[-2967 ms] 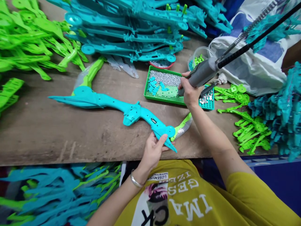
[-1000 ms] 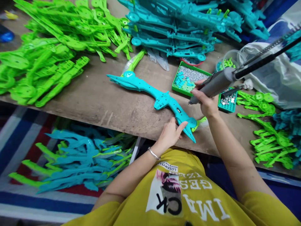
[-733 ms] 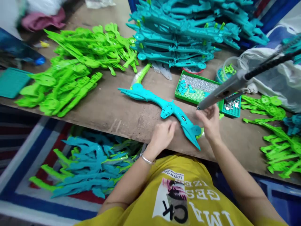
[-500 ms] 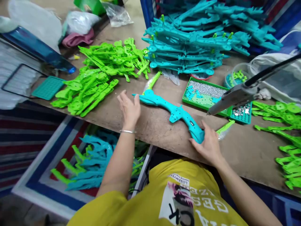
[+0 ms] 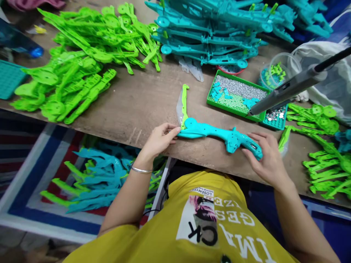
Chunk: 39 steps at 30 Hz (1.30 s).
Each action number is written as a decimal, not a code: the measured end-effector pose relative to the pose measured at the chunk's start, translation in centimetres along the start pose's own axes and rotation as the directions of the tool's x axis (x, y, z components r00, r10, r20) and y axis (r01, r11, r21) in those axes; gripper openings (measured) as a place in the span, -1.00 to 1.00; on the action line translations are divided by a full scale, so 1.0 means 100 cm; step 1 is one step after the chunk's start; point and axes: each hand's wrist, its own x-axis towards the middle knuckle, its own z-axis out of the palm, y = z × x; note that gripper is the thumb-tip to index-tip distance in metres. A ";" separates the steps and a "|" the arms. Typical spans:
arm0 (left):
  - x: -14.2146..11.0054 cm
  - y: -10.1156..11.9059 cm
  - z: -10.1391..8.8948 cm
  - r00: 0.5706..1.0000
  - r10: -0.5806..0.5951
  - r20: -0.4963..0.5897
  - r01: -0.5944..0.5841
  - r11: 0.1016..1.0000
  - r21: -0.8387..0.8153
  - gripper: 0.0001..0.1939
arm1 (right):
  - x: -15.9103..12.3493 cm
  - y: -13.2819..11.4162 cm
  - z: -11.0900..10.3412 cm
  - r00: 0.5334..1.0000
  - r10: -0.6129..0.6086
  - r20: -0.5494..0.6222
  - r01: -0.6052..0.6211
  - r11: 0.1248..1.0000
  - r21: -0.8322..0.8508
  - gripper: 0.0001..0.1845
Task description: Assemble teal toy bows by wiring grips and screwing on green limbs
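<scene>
A teal plastic part shaped like a toy bow (image 5: 214,131) lies lengthwise along the front of the table. At its left end a lime-green arm (image 5: 184,104) with a clear, blade-like piece stands out toward the back. My left hand (image 5: 159,141) pinches the pointed left tip between thumb and fingers. Around the rounded right end, my right hand (image 5: 267,157) has its thumb in front and its fingers behind. Another green arm with a clear piece (image 5: 285,140) lies just beyond the right hand.
Lime-green parts (image 5: 74,62) are heaped at left, more green parts (image 5: 329,157) at right. Teal bow bodies (image 5: 205,40) are stacked behind. A green tray (image 5: 233,111) holds small screws under a hanging electric screwdriver (image 5: 285,87). Below the table edge, a striped bag (image 5: 30,182) contains finished-looking pieces.
My left hand has moved from beside the bow's tip to pinching it. The bow has shifted nearer the front edge and lies straighter. My view has moved too.
</scene>
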 end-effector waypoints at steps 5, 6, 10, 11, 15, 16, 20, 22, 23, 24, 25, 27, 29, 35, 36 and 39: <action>-0.010 -0.004 0.010 1.000 -0.023 0.021 0.024 0.999 -0.044 -0.45 | 0.079 -0.071 0.048 0.978 0.037 0.204 -0.047 0.998 0.045 -0.57; -0.011 -0.005 0.011 0.999 -0.022 0.023 0.023 0.999 -0.047 -0.43 | 0.092 -0.080 0.060 0.959 0.103 0.263 -0.098 0.995 -0.033 -0.54; -0.015 -0.006 0.012 0.995 -0.019 0.094 0.025 0.998 -0.063 -0.38 | 0.118 -0.098 0.088 0.897 0.178 0.404 -0.131 0.981 -0.142 -0.43; -0.015 -0.005 0.012 0.991 -0.019 0.134 0.029 0.997 -0.077 -0.39 | 0.119 -0.099 0.090 0.892 0.160 0.423 -0.108 0.984 -0.144 -0.40; -0.016 -0.001 0.010 0.966 0.058 0.251 -0.027 0.992 -0.125 -0.45 | 0.110 -0.103 0.083 0.885 0.070 0.461 -0.010 0.991 -0.132 -0.38; -0.016 0.000 0.010 0.962 0.083 0.261 -0.048 0.989 -0.138 -0.46 | 0.107 -0.104 0.080 0.888 0.052 0.457 0.009 0.991 -0.130 -0.38; -0.020 -0.005 0.016 0.938 0.108 0.330 -0.025 0.969 -0.246 -0.47 | 0.099 -0.109 0.072 0.876 0.025 0.481 0.063 0.984 -0.166 -0.38; -0.025 -0.007 0.019 0.936 0.100 0.337 -0.004 0.962 -0.273 -0.50 | 0.096 -0.110 0.070 0.843 0.023 0.537 0.093 0.978 -0.188 -0.33; -0.028 -0.008 0.021 0.940 0.097 0.327 -0.006 0.964 -0.267 -0.52 | 0.095 -0.111 0.069 0.824 0.018 0.566 0.112 0.975 -0.194 -0.31; -0.031 -0.009 0.022 0.944 0.098 0.315 -0.015 0.967 -0.255 -0.53 | 0.094 -0.111 0.069 0.806 0.012 0.592 0.131 0.971 -0.199 -0.29; -0.033 -0.009 0.023 0.946 0.102 0.307 -0.024 0.969 -0.247 -0.53 | 0.092 -0.112 0.068 0.794 0.008 0.608 0.146 0.968 -0.203 -0.28; -0.038 -0.009 0.024 0.945 0.104 0.309 -0.022 0.966 -0.259 -0.51 | 0.089 -0.114 0.066 0.789 0.005 0.614 0.161 0.963 -0.214 -0.28; -0.042 -0.010 0.025 0.940 0.090 0.330 0.008 0.959 -0.285 -0.45 | 0.085 -0.116 0.064 0.791 0.001 0.612 0.177 0.957 -0.231 -0.31; -0.054 -0.016 0.029 0.940 0.106 0.325 -0.022 0.967 -0.253 -0.54 | 0.082 -0.125 0.054 0.745 -0.005 0.666 0.210 0.951 -0.228 -0.29; -0.056 -0.016 0.029 0.941 0.108 0.321 -0.037 0.975 -0.219 -0.55 | 0.083 -0.127 0.053 0.737 0.003 0.676 0.201 0.954 -0.223 -0.29; -0.062 -0.014 0.027 0.939 0.122 0.321 -0.106 0.992 -0.067 -0.56 | 0.083 -0.131 0.052 0.714 0.041 0.699 0.164 0.961 -0.224 -0.30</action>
